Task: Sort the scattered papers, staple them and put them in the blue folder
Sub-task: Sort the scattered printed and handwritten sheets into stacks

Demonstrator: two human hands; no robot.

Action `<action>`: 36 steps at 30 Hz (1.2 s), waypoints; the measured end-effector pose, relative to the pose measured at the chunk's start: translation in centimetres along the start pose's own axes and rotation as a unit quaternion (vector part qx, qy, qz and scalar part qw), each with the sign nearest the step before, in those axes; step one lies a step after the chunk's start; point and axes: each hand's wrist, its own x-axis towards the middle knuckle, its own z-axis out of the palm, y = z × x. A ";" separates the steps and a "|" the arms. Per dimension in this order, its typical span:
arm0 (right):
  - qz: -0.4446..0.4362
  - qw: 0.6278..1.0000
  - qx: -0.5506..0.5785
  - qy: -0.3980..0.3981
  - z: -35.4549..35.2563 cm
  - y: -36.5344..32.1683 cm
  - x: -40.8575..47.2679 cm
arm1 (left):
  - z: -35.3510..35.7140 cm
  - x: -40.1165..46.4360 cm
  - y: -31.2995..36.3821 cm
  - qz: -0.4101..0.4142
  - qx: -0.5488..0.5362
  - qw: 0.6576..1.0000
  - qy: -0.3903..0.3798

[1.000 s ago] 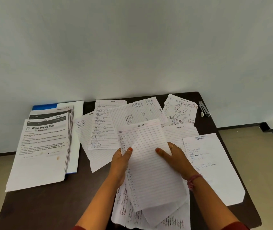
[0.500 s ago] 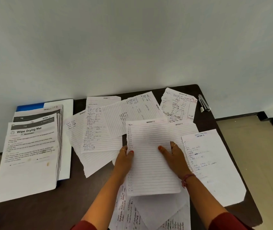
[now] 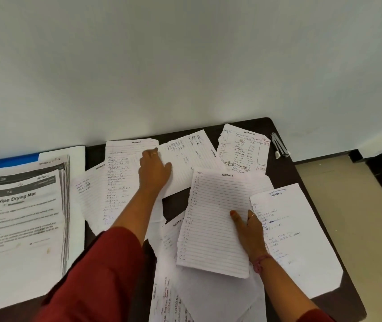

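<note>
Pale wall behind; dark table [image 3: 285, 175] pushed up against it, covered with loose handwritten sheets.

Right hand [image 3: 247, 226] lay flat on the lined "Section 1" sheet [image 3: 213, 219], fingers straight, thumb on the page, pressing it down on the papers beneath; nothing curled round it. This sheet ran long axis toward the wall, slightly tilted, just in front of the body on the right.

Left hand [image 3: 155, 170] was stretched forward and left of centre, resting on the second "Section 1" sheet [image 3: 125, 163] near the far edge. Fingers appeared to lie over the paper's top part, but whether they pinched an edge or only touched could not be told. A sideways-lying sheet [image 3: 185, 159] overlapped just to its right.

Key relation: the far sheet lay ahead and to the left of the held one, well apart from the right hand and directly under the left. Judged that the left hand was the one to draw it back toward the near sheet, matching headings.

Blue folder [image 3: 15, 160] sat at far left, mostly buried under a printed stack [image 3: 20, 224]. Stapler [image 3: 279, 147] lay at the far right corner, nearer the right hand. Stapling and filing not yet done.
</note>
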 end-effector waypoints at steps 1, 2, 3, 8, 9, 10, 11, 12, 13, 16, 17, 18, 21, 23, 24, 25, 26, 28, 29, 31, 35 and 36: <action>-0.005 1.000 0.005 0.004 0.1 0.0 0.1 | 0.0 1.2 0.0 0.001 0.019 1.000 -0.014; -0.007 1.000 0.010 0.005 0.1 0.1 0.2 | 0.0 2.3 -0.2 -0.004 0.037 0.999 -0.032; -0.010 1.000 0.013 0.006 0.2 0.1 0.3 | 0.0 3.2 -0.4 -0.007 0.056 0.997 -0.045; -0.013 1.000 0.017 0.006 0.3 0.6 0.6 | 0.3 5.2 -1.6 0.006 0.176 0.982 -0.074; -0.016 1.000 0.019 0.004 0.3 0.7 0.6 | 0.3 5.4 -1.7 0.005 0.194 0.978 -0.079; -0.016 1.000 0.020 0.003 0.3 0.8 0.6 | 0.3 5.7 -1.7 0.004 0.209 0.974 -0.086; -0.016 1.000 0.021 0.001 0.3 0.8 0.7 | 0.1 6.0 -1.6 0.002 0.219 0.971 -0.093; -0.016 1.000 0.019 0.001 0.3 0.8 0.7 | -0.1 6.3 -1.6 -0.001 0.225 0.969 -0.102; -0.019 1.000 0.020 0.001 0.4 0.7 0.7 | -0.3 6.6 -1.5 -0.005 0.231 0.966 -0.113; -0.022 1.000 0.018 0.007 0.3 0.8 0.7 | -0.8 7.0 -1.3 -0.007 0.264 0.955 -0.136; -0.025 1.000 0.015 0.006 0.3 0.8 0.8 | -0.9 7.1 -1.3 -0.006 0.271 0.952 -0.141; -0.028 1.000 0.008 0.007 0.4 0.8 0.8 | -1.0 7.2 -1.3 -0.007 0.274 0.950 -0.147; -0.034 0.999 -0.002 0.006 0.4 0.7 0.7 | -1.2 7.7 -1.4 -0.018 0.284 0.943 -0.172; -0.036 0.999 -0.007 0.003 0.2 0.7 0.7 | -1.8 8.0 -1.5 -0.015 0.299 0.933 -0.200; -0.034 0.999 -0.012 0.003 0.2 0.7 0.7 | -2.1 8.1 -1.6 -0.008 0.306 0.927 -0.216; -0.033 0.999 -0.013 0.002 0.2 0.7 0.6 | -2.4 8.2 -1.9 0.000 0.313 0.921 -0.233; -0.030 0.999 -0.014 0.004 0.2 0.6 0.6 | -2.6 8.1 -2.1 0.006 0.319 0.915 -0.246; -0.030 0.999 -0.011 0.005 0.2 0.4 0.5 | -2.8 7.7 -2.7 0.012 0.313 0.915 -0.254; -0.031 1.000 -0.006 0.002 0.3 0.1 0.5 | -3.0 7.4 -2.8 0.014 0.290 0.923 -0.253; -0.031 0.999 0.001 -0.008 0.2 -0.5 0.2 | -3.4 6.3 -3.0 0.024 0.210 0.944 -0.254; -0.025 1.000 -0.003 -0.013 0.0 -1.1 -0.2 | -5.5 3.3 -3.8 0.027 0.050 0.980 -0.189; -0.024 1.000 -0.006 -0.013 0.0 -1.2 -0.4 | -6.1 2.5 -4.1 0.017 0.007 0.986 -0.167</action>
